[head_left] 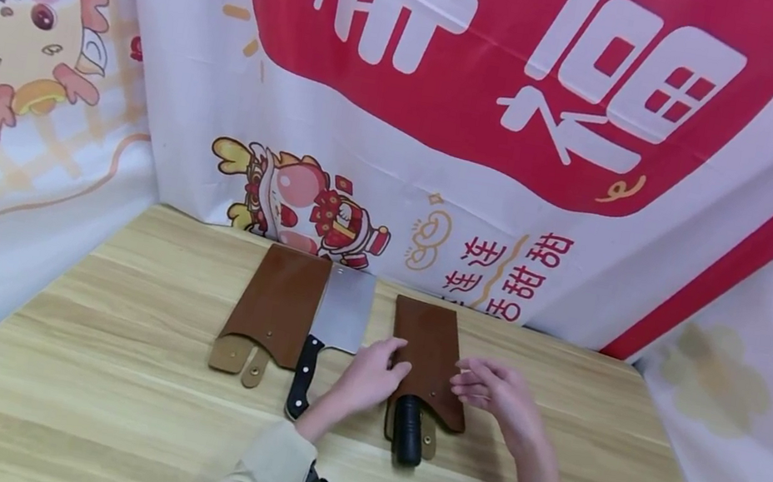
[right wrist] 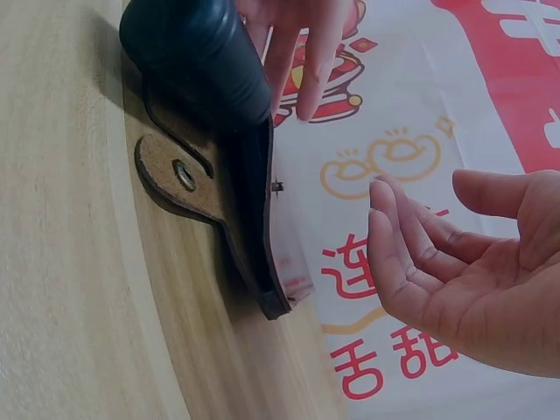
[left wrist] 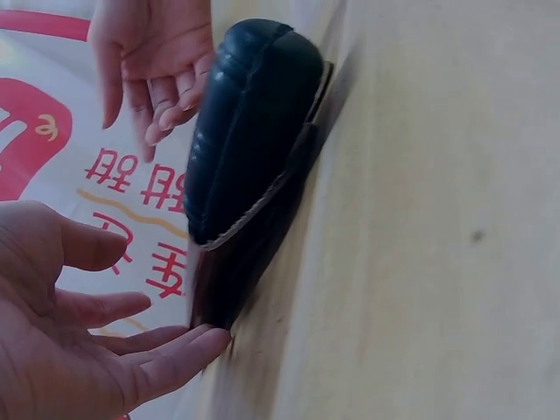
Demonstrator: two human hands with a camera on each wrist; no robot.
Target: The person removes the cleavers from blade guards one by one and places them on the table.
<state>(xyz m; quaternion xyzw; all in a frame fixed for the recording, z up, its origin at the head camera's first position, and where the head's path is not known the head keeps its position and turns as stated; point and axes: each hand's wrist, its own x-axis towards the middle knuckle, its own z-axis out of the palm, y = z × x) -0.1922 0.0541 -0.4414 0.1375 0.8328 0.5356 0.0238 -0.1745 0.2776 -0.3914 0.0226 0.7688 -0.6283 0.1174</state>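
Note:
A brown leather knife sheath lies on the table with a black handle sticking out of its near end. At its left edge is my left hand, fingers loosely bent. In the left wrist view, that hand's fingertips come right to the sheath's side. My right hand hovers off the right edge; its relaxed fingers hold nothing in the right wrist view. The blade is hidden inside the sheath. A tan snap strap shows beside the handle.
To the left, a cleaver with a riveted black handle lies alongside a second brown sheath, whose tan flap and strap point toward me. A printed cloth hangs behind the wooden table.

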